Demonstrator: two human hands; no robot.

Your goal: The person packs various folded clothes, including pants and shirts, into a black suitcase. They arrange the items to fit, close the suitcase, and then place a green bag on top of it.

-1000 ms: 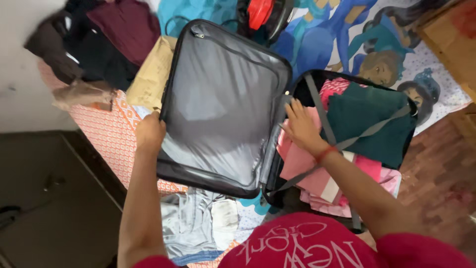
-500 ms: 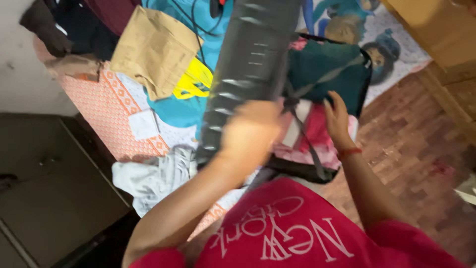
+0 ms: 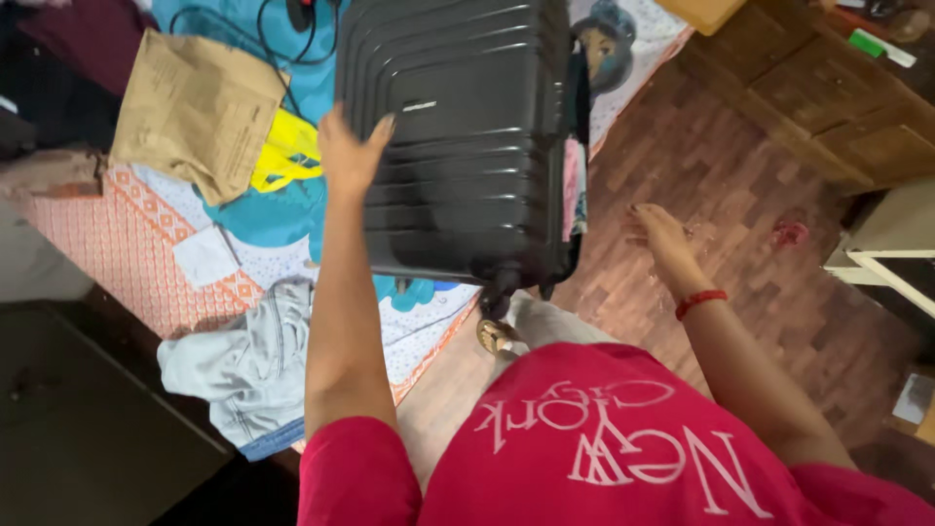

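A black hard-shell suitcase [image 3: 458, 136] lies on the bed with its ribbed lid folded down over the packed half. Pink and green cloth [image 3: 573, 185] pokes out along its right seam. My left hand [image 3: 349, 151] rests flat on the lid's left part, fingers spread. My right hand [image 3: 660, 239], with a red band at the wrist, hangs open beside the case's right edge over the floor, touching nothing. A wheel [image 3: 499, 284] shows at the case's near corner.
A brown paper bag [image 3: 195, 107], a yellow item [image 3: 287, 156], a black cable [image 3: 273, 24] and pale denim clothing [image 3: 248, 360] lie on the patterned bedsheet [image 3: 127, 244]. Wooden furniture [image 3: 818, 88] stands at the far right on the brick-patterned floor [image 3: 760, 292]. A dark cabinet [image 3: 88, 409] is at left.
My left hand swung the suitcase lid over from open to closed. My right hand left the clothes inside and pulled out to the right of the case.
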